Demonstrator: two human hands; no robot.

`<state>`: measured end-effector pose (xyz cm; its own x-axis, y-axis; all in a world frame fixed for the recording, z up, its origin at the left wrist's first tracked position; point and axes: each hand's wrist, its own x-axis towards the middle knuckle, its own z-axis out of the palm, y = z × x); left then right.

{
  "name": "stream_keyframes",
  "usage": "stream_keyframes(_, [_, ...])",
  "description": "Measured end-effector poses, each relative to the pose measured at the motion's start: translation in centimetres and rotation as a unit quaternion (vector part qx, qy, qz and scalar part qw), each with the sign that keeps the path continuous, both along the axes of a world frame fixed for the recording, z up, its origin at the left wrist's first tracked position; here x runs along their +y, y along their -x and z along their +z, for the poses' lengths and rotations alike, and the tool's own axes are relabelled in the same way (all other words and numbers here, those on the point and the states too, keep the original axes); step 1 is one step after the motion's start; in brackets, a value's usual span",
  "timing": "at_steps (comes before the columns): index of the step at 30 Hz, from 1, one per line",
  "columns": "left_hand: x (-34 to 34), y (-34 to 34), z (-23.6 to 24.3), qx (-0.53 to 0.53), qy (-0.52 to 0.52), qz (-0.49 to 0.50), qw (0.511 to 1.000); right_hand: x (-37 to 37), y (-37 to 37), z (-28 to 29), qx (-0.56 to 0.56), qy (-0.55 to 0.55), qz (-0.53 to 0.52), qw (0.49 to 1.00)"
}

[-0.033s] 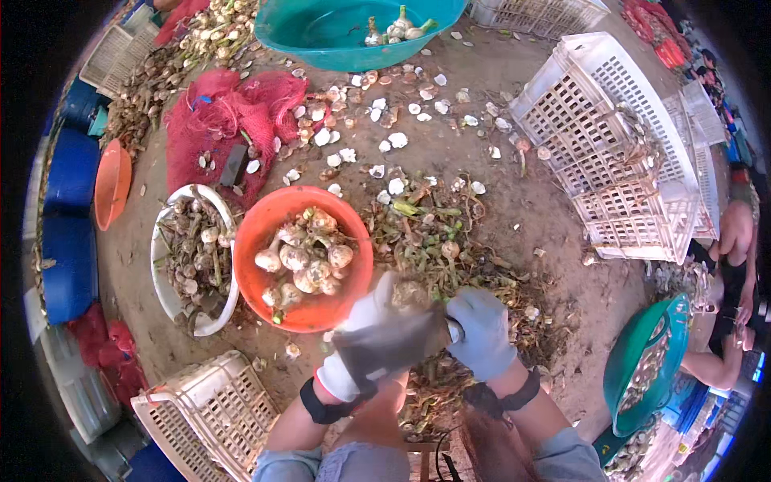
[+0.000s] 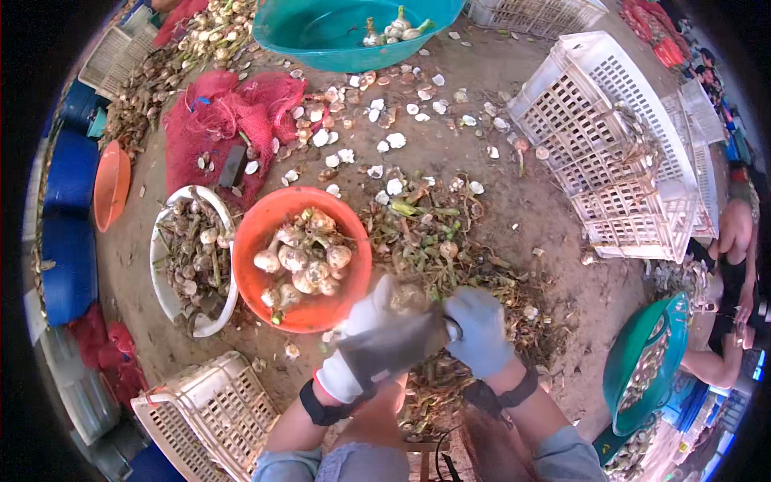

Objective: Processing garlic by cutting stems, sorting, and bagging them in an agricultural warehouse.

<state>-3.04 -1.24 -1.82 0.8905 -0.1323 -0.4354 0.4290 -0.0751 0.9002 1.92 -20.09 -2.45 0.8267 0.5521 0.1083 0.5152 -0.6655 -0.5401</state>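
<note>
In a pale blue glove, my right hand is closed around the handle of a broad-bladed cleaver. Its dark blade is smeared by motion and lies across the front of my other hand. My left hand, in a white glove, is closed around a garlic bulb, which is blurred; the blade hides part of the fingers. Just beyond my left hand, an orange basin holds trimmed garlic bulbs. A heap of cut stalks and leaves lies beyond both hands.
A white basin of stalked garlic stands left of the orange one. Red netting and a teal tub lie farther off. White crates stand right, another crate lower left. Beside a green basin, another person's arm shows.
The cleaver blade and my right hand have shifted very slightly left. Both hands keep their hold.
</note>
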Motion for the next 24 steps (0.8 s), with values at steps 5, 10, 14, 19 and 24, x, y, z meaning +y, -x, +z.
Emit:
stream_keyframes(5, [-0.9,0.2,1.7,0.008,-0.020,0.072,0.997,-0.3,0.0,-1.6,0.393,-0.062,-0.185,0.899])
stream_keyframes(10, [-1.2,-0.6,2.1,-0.206,-0.207,-0.123,0.948,1.8,0.6,-0.6,0.495,-0.465,-0.135,0.722])
stream_keyframes(14, [-0.6,-0.3,1.9,-0.055,0.083,0.005,0.995,2.2,-0.4,1.1,0.417,-0.333,-0.192,0.824])
stream_keyframes(19, [0.6,-0.1,0.1,-0.036,-0.161,0.019,0.986,2.0,0.4,2.1,0.166,-0.206,-0.103,0.959])
stream_keyframes(24, [1.5,0.5,-0.6,-0.234,-0.354,0.040,0.905,1.4,1.2,0.5,0.157,-0.164,-0.044,0.973])
